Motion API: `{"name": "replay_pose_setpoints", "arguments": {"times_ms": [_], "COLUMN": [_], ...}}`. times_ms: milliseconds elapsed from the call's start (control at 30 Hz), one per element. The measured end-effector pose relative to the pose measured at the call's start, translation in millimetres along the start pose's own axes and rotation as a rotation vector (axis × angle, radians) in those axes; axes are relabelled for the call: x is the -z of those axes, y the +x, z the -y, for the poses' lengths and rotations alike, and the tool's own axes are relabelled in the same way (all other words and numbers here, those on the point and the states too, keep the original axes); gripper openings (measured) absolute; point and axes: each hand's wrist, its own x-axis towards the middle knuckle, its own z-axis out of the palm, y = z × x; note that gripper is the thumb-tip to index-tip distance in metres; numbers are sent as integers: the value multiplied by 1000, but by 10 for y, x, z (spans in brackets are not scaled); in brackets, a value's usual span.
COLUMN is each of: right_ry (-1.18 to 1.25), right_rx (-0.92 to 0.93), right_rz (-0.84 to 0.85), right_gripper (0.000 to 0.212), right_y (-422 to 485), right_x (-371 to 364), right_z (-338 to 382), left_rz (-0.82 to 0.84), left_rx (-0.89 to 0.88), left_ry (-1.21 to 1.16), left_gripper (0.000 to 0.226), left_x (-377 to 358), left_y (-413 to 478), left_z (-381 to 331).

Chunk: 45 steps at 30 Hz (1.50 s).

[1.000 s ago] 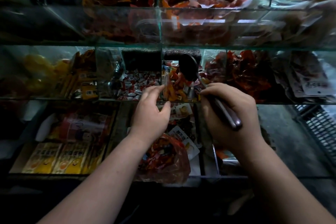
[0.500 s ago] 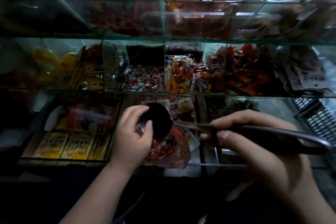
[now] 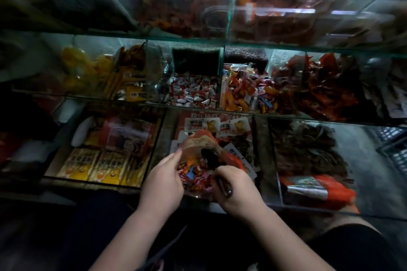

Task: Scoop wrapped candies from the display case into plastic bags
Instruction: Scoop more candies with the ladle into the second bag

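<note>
left hand (image 3: 164,179) pinches open the crinkly clear plastic bag (image 3: 199,143), stuffed with red-orange wrapped candies (image 3: 193,175); right hand (image 3: 239,191) grips the dark metal scoop (image 3: 209,158) dipped inside

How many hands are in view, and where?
2. The left hand holds the clear plastic bag of candies at its rim; the right hand grips the dark scoop, dipped into that bag.

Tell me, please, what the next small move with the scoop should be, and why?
Probably tip the scoop to shed its load: its bowl sits inside the mouth of the plastic bag, which the left hand holds open, wrapped candies already inside, while the right hand grips the handle. Whether it is already empty is unclear.
</note>
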Motion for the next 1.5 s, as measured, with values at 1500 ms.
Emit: {"name": "replay_pose_setpoints", "arguments": {"times_ms": [1500], "right_ry": [1422], "right_rx": [-457], "right_rz": [-515], "right_gripper": [12], "right_y": [-938], "right_x": [1022], "right_z": [184], "left_rz": [80], "left_rx": [-199], "left_ry": [94], "left_gripper": [60], "left_x": [-354], "left_y": [-10], "left_z": [-554]}}
